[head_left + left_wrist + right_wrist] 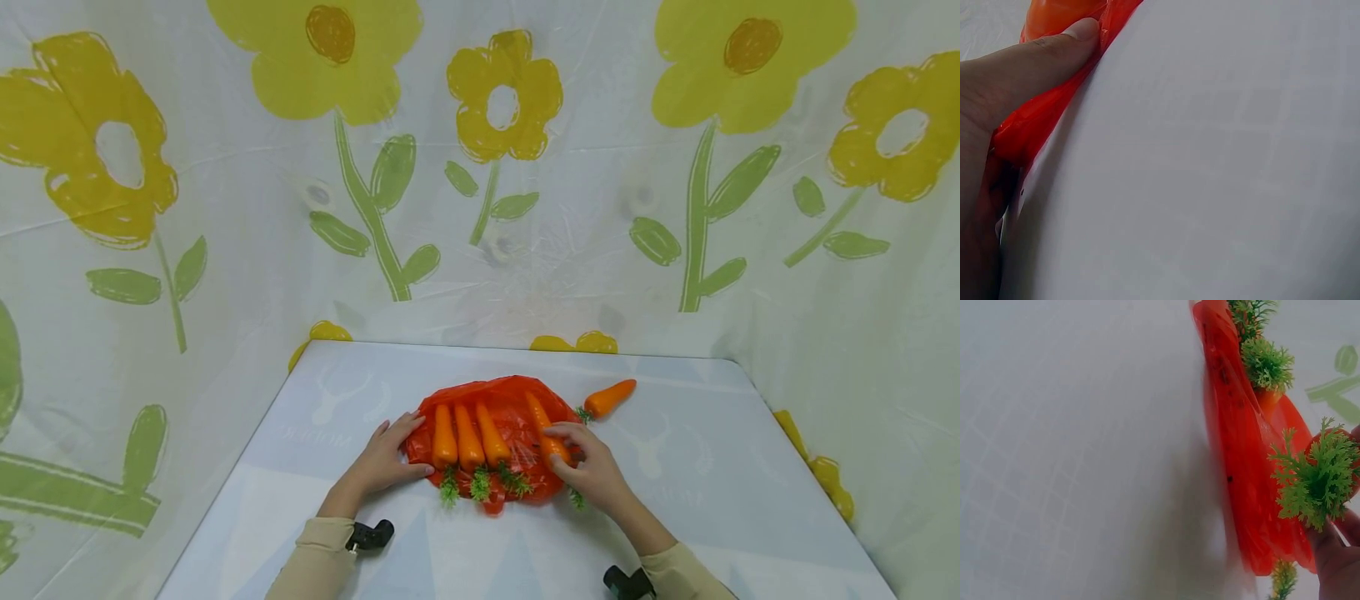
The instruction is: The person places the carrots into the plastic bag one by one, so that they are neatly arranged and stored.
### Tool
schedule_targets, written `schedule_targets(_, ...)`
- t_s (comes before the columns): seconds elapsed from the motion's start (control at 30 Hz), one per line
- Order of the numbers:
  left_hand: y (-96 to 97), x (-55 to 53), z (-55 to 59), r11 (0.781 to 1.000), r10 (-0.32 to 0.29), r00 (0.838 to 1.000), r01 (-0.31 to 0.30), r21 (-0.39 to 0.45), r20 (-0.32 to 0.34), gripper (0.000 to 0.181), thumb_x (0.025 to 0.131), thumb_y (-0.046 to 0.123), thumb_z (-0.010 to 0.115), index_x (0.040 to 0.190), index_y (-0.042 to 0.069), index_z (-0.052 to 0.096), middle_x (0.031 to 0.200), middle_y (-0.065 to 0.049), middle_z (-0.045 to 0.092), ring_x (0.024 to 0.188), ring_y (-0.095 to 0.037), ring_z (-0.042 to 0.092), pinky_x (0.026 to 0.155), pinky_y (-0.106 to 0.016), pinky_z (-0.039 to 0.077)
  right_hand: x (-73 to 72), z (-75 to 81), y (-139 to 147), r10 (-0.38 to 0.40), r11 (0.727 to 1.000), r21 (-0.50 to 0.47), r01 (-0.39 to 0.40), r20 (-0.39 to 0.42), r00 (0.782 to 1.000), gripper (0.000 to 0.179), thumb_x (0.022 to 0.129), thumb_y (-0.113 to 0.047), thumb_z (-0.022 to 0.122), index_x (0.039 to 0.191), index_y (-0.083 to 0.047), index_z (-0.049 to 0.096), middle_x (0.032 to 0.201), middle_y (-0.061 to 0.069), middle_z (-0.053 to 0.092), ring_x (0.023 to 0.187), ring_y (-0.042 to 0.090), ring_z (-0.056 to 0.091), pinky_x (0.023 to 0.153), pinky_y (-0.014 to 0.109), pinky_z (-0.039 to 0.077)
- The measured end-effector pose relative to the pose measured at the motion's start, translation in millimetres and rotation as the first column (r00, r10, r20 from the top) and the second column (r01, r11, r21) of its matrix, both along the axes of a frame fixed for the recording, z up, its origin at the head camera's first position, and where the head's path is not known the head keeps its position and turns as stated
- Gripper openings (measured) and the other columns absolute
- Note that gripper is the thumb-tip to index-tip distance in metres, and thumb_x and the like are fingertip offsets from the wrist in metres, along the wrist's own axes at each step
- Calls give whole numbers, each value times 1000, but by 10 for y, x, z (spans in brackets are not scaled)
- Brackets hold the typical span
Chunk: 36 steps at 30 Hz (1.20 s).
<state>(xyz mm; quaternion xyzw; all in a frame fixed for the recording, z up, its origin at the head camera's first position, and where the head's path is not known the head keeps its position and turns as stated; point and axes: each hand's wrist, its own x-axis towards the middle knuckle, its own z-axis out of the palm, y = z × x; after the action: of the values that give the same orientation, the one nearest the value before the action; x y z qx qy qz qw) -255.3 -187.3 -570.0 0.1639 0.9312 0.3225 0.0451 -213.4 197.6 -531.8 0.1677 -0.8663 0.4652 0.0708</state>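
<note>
A red plastic bag [517, 492] lies spread on the table, with three orange toy carrots [468, 442] side by side on its left part, green tops toward me. My left hand [386, 458] holds the bag's left edge, its thumb [1054, 59] lying on the red plastic close to a carrot. My right hand [596, 467] pinches another toy carrot [538, 412] over the bag's right part, tip pointing away from me. That carrot's leafy green top [1319, 478] shows beside the fingers in the right wrist view.
One more toy carrot [611, 398] lies on the table right of the bag, tip toward the back right. The white table [337, 375] reaches back to a flower-printed curtain [562, 275], which also stands at both sides.
</note>
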Motion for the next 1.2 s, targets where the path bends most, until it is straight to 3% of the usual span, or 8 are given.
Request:
schedule_targets(0.43, -3, 2, 7, 999, -29, 999, 30, 19, -38, 96, 79, 52, 83, 154, 7, 43, 161, -14, 38, 152, -33, 27, 124, -56, 9, -49, -14, -77, 13, 1000, 14, -14, 28, 1000, 37, 89, -12, 74, 124, -23, 70, 130, -6, 63, 111, 17, 58, 90, 31, 53)
schedule_targets(0.67, -2, 17, 26, 1000, -19, 999, 19, 16, -30, 95, 79, 51, 84, 154, 7, 44, 161, -13, 39, 152, -32, 27, 125, -55, 8, -86, -46, -140, 18, 1000, 12, -19, 40, 999, 36, 89, -11, 73, 123, -23, 70, 131, -5, 63, 104, 16, 58, 87, 29, 54)
schedule_targets(0.93, 0, 25, 44, 1000, -20, 999, 20, 13, -26, 97, 79, 52, 83, 155, 8, 43, 161, -12, 38, 152, -32, 27, 125, -55, 9, -121, -46, -231, 11, 1000, 6, -11, 60, 998, 36, 89, -11, 73, 121, -26, 71, 130, -5, 63, 107, 17, 58, 89, 31, 54)
schedule_targets(1.2, -6, 27, 44, 999, -27, 999, 28, 26, -28, 97, 80, 52, 83, 155, 7, 42, 161, -14, 37, 152, -34, 26, 124, -56, 8, -164, -77, -310, 16, 1000, 12, -17, 69, 997, 35, 90, -12, 72, 123, -25, 71, 130, -5, 62, 115, 19, 57, 98, 43, 52)
